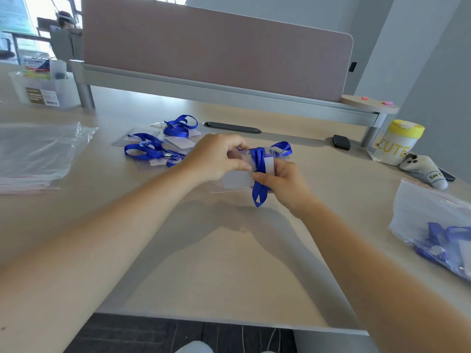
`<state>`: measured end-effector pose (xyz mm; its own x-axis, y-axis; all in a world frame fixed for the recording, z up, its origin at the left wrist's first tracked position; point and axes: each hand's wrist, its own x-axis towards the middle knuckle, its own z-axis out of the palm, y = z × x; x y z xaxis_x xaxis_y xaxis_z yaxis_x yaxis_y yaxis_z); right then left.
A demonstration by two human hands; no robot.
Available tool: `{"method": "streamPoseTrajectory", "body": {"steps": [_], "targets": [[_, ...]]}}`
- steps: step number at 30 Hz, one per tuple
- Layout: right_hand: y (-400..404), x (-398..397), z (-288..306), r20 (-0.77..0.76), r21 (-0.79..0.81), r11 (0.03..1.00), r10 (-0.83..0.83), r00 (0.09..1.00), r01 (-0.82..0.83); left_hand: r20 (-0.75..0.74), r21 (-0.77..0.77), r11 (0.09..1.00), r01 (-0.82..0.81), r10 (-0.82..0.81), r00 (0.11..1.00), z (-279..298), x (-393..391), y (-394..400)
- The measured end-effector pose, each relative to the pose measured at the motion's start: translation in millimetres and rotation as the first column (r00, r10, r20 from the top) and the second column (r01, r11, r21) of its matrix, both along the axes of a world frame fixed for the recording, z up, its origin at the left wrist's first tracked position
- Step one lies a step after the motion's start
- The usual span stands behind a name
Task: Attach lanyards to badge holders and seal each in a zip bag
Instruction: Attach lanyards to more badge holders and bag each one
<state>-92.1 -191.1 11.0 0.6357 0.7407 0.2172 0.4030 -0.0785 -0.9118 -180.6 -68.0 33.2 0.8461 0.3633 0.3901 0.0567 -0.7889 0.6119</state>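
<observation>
Two hands, left hand (pixel 216 155) and right hand (pixel 283 183), both gripping one lanyard-wrapped badge holder (pixel 238 179).

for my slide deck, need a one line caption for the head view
Both hands hold a clear badge holder wrapped in a blue lanyard above the desk.

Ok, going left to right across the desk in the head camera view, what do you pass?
Stack of empty zip bags → loose lanyards and badge holders → left hand → right hand → yellow-lidded canister → filled zip bag.
</observation>
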Motion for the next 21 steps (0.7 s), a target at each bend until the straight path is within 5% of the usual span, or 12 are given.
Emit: {"method": "streamPoseTrajectory", "body": {"steps": [10,16,21], "targets": [[45.3,-52.2,-17.9,0.170,0.058,0.998,0.010,0.985,-0.020,-0.121,0.217,0.912,-0.349,0.380,0.917,-39.5,-116.8,70.7],[74.8,-86.8,-23.3,0.285,0.013,0.999,0.040,0.958,-0.046,-0.192,0.471,0.684,-0.557,0.696,0.692,-54.2,-192.5,111.3],[86.6,-98.4,-22.6,0.321,0.004,0.998,0.051,0.946,-0.055,-0.296,0.464,0.613,-0.640,0.788,0.540,-66.6,-223.1,137.3]]}}
